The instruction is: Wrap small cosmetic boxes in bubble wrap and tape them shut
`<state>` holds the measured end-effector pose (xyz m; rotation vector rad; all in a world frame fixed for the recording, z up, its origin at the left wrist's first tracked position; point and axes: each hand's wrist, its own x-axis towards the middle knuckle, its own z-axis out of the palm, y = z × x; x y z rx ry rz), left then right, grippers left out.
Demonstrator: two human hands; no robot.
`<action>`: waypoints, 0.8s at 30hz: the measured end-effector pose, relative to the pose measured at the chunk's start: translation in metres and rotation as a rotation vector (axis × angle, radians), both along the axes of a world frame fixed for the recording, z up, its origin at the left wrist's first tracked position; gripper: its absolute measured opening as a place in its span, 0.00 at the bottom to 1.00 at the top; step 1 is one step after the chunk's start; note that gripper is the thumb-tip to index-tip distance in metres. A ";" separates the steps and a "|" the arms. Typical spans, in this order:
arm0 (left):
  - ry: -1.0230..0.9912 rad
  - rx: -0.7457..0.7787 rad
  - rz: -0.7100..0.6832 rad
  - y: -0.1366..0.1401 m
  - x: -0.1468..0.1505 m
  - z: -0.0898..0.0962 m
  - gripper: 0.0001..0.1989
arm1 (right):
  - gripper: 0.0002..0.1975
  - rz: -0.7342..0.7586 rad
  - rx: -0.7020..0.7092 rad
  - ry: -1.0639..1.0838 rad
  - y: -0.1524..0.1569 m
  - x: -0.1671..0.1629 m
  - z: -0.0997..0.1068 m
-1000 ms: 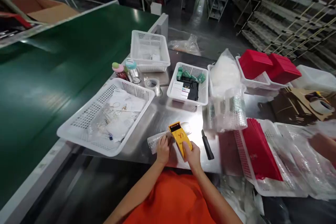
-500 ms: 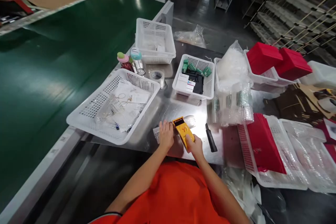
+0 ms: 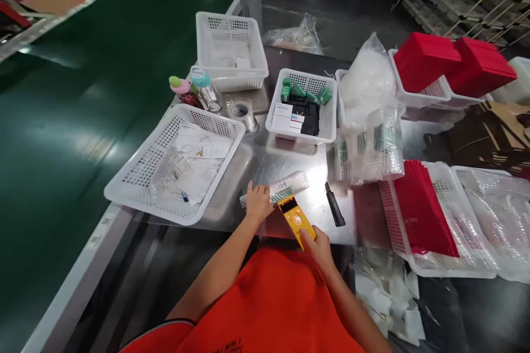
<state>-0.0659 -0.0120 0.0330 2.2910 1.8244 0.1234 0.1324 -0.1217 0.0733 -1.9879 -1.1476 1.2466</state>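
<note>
A narrow bubble-wrap packet (image 3: pixel 290 185) with something greenish inside lies on the metal table. My left hand (image 3: pixel 259 203) is over its left part, fingers curled down on it. In my right hand (image 3: pixel 318 244) is a yellow handheld device (image 3: pixel 298 219) with a dark opening at its far end. That end points at the packet, close to my left fingers; whether it touches cannot be made out. A black box cutter (image 3: pixel 334 205) lies on the table to the right of the device.
A white basket (image 3: pixel 124 197) with papers and clear bags stands left, beside the green conveyor (image 3: pixel 62 138). Tape (image 3: pixel 243 116) and bottles are behind it. A basket (image 3: pixel 271 135) of green boxes is ahead. Bubble-wrapped cylinders (image 3: pixel 387 146) and red bags (image 3: pixel 426 215) are right.
The yellow device has moved slightly nearer my body and right of my left hand. More of the bubble-wrap packet shows beyond it. The camera view has shifted a little.
</note>
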 end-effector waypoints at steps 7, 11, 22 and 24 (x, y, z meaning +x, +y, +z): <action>0.098 0.005 -0.052 -0.005 0.003 0.006 0.38 | 0.22 -0.012 -0.014 -0.071 -0.015 0.004 -0.018; 0.178 -0.063 -0.110 -0.005 0.012 0.023 0.43 | 0.22 -0.042 -0.007 -0.102 -0.014 0.001 -0.019; -0.046 -0.268 -0.074 0.020 0.050 0.014 0.34 | 0.18 -0.093 0.002 -0.065 -0.024 -0.004 -0.023; -0.044 -0.309 -0.056 0.032 0.045 0.011 0.37 | 0.16 -0.110 0.023 -0.061 -0.021 -0.009 -0.022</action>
